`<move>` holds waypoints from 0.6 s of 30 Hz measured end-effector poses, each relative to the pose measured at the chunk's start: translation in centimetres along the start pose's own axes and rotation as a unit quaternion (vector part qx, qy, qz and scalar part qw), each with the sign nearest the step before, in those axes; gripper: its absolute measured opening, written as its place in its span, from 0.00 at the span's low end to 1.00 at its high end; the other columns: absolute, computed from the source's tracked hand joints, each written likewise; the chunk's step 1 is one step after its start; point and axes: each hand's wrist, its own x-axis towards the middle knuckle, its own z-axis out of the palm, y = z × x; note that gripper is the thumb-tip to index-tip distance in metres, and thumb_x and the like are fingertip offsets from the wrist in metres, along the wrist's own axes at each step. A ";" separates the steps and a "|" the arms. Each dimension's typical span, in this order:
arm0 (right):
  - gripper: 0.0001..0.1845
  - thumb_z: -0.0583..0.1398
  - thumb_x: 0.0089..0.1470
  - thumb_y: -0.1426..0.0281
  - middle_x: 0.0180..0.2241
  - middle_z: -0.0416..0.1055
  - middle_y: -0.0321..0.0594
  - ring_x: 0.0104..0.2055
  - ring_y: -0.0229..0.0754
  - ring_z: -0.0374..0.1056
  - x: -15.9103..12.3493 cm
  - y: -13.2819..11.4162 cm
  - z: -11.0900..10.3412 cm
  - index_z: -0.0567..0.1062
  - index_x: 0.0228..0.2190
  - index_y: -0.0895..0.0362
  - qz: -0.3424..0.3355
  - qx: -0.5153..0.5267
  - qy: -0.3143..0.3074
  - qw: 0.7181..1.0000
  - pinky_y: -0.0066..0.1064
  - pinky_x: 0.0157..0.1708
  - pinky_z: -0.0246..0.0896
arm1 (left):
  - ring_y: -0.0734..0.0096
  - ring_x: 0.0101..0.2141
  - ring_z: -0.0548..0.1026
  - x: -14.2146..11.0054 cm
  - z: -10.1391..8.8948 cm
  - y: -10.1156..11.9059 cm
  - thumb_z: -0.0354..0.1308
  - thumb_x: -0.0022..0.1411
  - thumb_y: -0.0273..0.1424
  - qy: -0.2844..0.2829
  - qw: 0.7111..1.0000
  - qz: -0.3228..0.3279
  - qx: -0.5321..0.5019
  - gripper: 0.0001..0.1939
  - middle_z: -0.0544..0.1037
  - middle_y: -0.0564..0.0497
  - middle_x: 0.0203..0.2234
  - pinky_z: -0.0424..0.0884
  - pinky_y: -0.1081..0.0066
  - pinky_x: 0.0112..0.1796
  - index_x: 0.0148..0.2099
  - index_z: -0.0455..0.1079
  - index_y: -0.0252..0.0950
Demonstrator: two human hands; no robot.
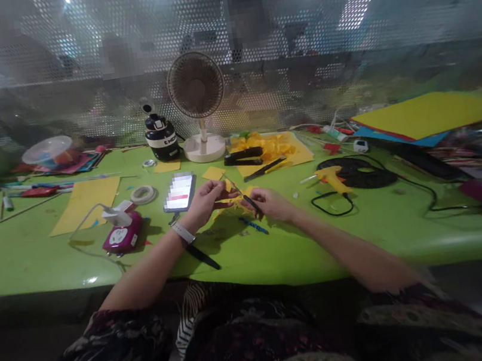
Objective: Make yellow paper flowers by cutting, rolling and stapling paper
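Note:
Near the middle of the table, my left hand (209, 202) pinches a small piece of yellow paper (228, 186) between thumb and fingers. Opposite it, my right hand (269, 204) is closed around black-handled scissors (252, 204), whose blades point up and left to the paper. More yellow paper scraps (226, 212) show just below the two hands, partly hidden by the fingers. A blue strip (254, 226) lies on the table under my right hand. Behind my left hand lies a small yellow paper square (213, 173).
A phone (180, 192), a tape roll (142, 194) and a purple power adapter (123, 234) lie left. Behind stand a fan (205, 148) and a black bottle (163, 144). A stapler (244, 156) rests near yellow paper flowers (263, 144). At right is a yellow glue gun (332, 179) with its cord.

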 end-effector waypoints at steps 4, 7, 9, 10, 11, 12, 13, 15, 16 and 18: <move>0.27 0.67 0.46 0.46 0.21 0.70 0.33 0.21 0.35 0.67 0.1 0.0 0.0 0.68 0.26 0.57 0.002 -0.003 0.003 1.000 0.27 0.21 0.66 | 0.63 0.39 0.82 -0.1 0.2 0.2 0.61 0.65 0.36 0.002 1.000 -0.001 0.000 0.12 0.81 0.47 0.34 0.80 0.68 0.35 0.37 0.63 0.34; 0.26 0.67 0.47 0.48 0.21 0.70 0.34 0.21 0.35 0.67 0.0 0.0 0.0 0.68 0.26 0.57 0.005 -0.003 0.001 1.000 0.27 0.21 0.67 | 0.63 0.39 0.83 0.0 0.1 0.1 0.61 0.65 0.35 0.002 1.000 -0.002 -0.001 0.12 0.81 0.47 0.34 0.80 0.69 0.34 0.37 0.63 0.34; 0.25 0.66 0.48 0.48 0.21 0.70 0.33 0.21 0.34 0.67 0.0 0.0 0.1 0.68 0.26 0.57 0.007 -0.002 0.001 1.000 0.27 0.21 0.66 | 0.63 0.39 0.83 0.0 0.0 0.0 0.61 0.65 0.35 0.003 1.000 -0.001 -0.004 0.11 0.81 0.47 0.34 0.80 0.69 0.34 0.37 0.63 0.34; 0.25 0.66 0.48 0.48 0.21 0.70 0.33 0.21 0.34 0.67 0.1 0.1 0.1 0.68 0.26 0.57 0.008 -0.001 0.002 1.000 0.27 0.20 0.66 | 0.63 0.39 0.83 0.1 0.0 -0.1 0.61 0.65 0.34 0.004 1.000 -0.001 -0.006 0.11 0.81 0.47 0.34 0.80 0.69 0.34 0.38 0.63 0.34; 0.26 0.67 0.47 0.47 0.20 0.69 0.33 0.21 0.34 0.67 0.1 0.1 0.2 0.68 0.26 0.57 0.007 0.000 0.004 1.000 0.26 0.20 0.66 | 0.63 0.39 0.83 0.1 0.0 -0.1 0.61 0.66 0.34 0.004 1.000 -0.001 -0.008 0.10 0.81 0.47 0.34 0.80 0.69 0.35 0.38 0.64 0.34; 0.27 0.67 0.47 0.47 0.20 0.69 0.33 0.21 0.34 0.66 0.1 0.2 0.2 0.67 0.26 0.56 0.007 0.002 0.007 1.000 0.26 0.20 0.65 | 0.63 0.40 0.83 0.2 0.0 -0.2 0.60 0.66 0.34 0.005 1.000 -0.001 -0.010 0.10 0.81 0.47 0.34 0.80 0.69 0.35 0.38 0.64 0.34; 0.27 0.67 0.46 0.46 0.20 0.69 0.33 0.21 0.34 0.66 0.2 0.2 0.2 0.67 0.26 0.56 0.006 0.005 0.009 1.000 0.26 0.20 0.65 | 0.62 0.40 0.83 0.2 -0.1 -0.2 0.60 0.66 0.34 0.005 1.000 -0.002 -0.012 0.10 0.81 0.46 0.34 0.80 0.69 0.35 0.38 0.64 0.34; 0.29 0.67 0.43 0.44 0.20 0.69 0.33 0.20 0.34 0.65 0.3 0.3 0.1 0.67 0.25 0.56 0.002 0.008 0.011 1.000 0.26 0.20 0.64 | 0.62 0.40 0.83 0.2 -0.1 -0.3 0.59 0.67 0.33 0.006 1.000 -0.005 -0.016 0.09 0.81 0.45 0.35 0.80 0.69 0.35 0.38 0.64 0.34; 0.30 0.67 0.42 0.43 0.19 0.68 0.33 0.20 0.34 0.65 0.4 0.3 -0.1 0.67 0.25 0.56 0.000 0.008 0.015 1.000 0.26 0.19 0.63 | 0.62 0.40 0.83 0.2 -0.1 -0.2 0.58 0.67 0.32 0.007 1.000 -0.007 -0.019 0.08 0.82 0.44 0.36 0.80 0.70 0.34 0.38 0.65 0.34; 0.31 0.67 0.41 0.42 0.20 0.68 0.33 0.21 0.34 0.64 0.4 0.3 -0.5 0.68 0.25 0.56 -0.011 0.004 0.034 0.999 0.26 0.20 0.62 | 0.63 0.39 0.83 0.2 -0.1 -0.1 0.57 0.68 0.31 0.013 0.999 -0.010 -0.028 0.07 0.82 0.43 0.37 0.79 0.70 0.34 0.38 0.65 0.34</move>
